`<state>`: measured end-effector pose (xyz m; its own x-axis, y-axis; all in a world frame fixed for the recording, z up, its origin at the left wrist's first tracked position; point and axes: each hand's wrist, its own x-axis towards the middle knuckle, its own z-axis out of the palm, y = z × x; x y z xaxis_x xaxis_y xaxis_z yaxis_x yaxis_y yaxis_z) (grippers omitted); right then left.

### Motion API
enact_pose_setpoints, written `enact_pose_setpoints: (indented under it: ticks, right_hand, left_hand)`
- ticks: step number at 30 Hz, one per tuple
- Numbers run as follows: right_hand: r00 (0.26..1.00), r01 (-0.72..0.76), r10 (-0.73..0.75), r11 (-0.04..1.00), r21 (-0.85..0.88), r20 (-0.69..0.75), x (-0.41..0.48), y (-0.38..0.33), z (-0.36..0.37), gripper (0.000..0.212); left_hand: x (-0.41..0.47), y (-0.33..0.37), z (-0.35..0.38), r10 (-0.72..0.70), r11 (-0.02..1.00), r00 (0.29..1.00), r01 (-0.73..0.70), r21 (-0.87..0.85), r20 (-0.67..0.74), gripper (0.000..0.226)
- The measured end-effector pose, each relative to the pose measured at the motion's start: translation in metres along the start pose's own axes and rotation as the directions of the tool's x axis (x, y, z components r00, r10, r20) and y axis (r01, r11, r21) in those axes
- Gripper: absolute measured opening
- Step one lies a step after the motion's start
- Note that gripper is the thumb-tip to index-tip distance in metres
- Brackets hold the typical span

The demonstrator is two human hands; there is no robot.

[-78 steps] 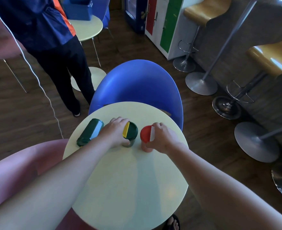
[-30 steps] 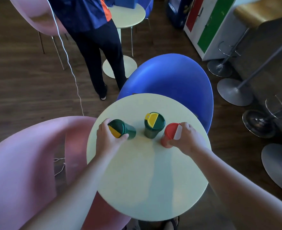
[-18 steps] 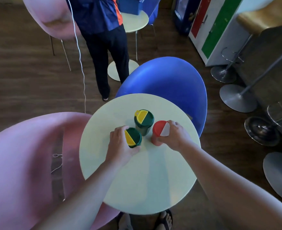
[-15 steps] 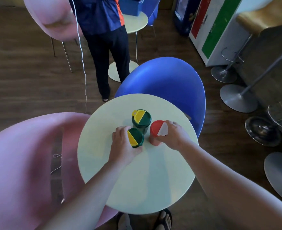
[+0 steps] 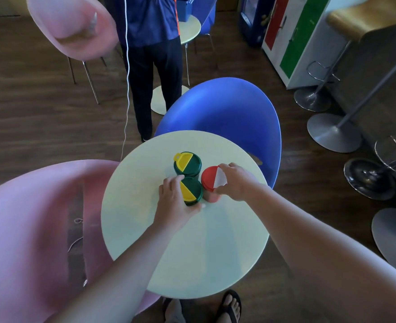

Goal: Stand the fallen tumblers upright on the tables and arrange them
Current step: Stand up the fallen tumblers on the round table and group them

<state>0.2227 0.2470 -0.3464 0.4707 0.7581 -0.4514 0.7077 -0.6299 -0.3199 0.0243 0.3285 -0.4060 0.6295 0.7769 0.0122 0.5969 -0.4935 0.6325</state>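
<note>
Gripping the near green tumbler (image 5: 190,191) upright in the left hand (image 5: 172,201), right hand (image 5: 235,183) clasping the red tumbler (image 5: 212,180) just beside it, far green tumbler (image 5: 187,164) touching behind, all mid-bench (image 5: 192,252).

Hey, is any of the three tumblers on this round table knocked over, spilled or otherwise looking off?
Nothing stands out. The far green tumbler, the near green tumbler under the left hand and the red tumbler held by the right hand all stand upright, clustered on the table. No spill shows.
</note>
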Motion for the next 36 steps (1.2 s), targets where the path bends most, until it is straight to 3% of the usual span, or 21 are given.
enact_pose_setpoints:
  ticks: [7,16,27,36]
  right_hand:
    - [0.998,0.06,-0.06,0.998,0.017,-0.008,0.005,0.003,-0.005,0.087]
    - [0.986,0.151,-0.142,0.981,-0.122,0.084,0.017,0.004,-0.022,0.07]
    - [0.987,0.112,-0.098,0.988,-0.105,0.129,0.021,0.001,-0.015,0.073]
    - [0.996,0.069,-0.069,0.998,0.002,0.065,0.016,0.005,-0.008,0.077]
  left_hand:
    - [-0.002,-0.011,-0.011,-0.045,0.996,0.999,0.043,-0.077,-0.018,0.086]
    - [0.001,-0.012,-0.012,-0.045,0.994,0.999,0.042,-0.099,-0.024,0.083]
    - [0.001,-0.014,-0.011,-0.052,0.995,0.998,0.05,-0.081,-0.026,0.085]
    - [0.005,-0.022,-0.017,-0.054,0.995,0.994,0.06,-0.073,0.09,0.096]
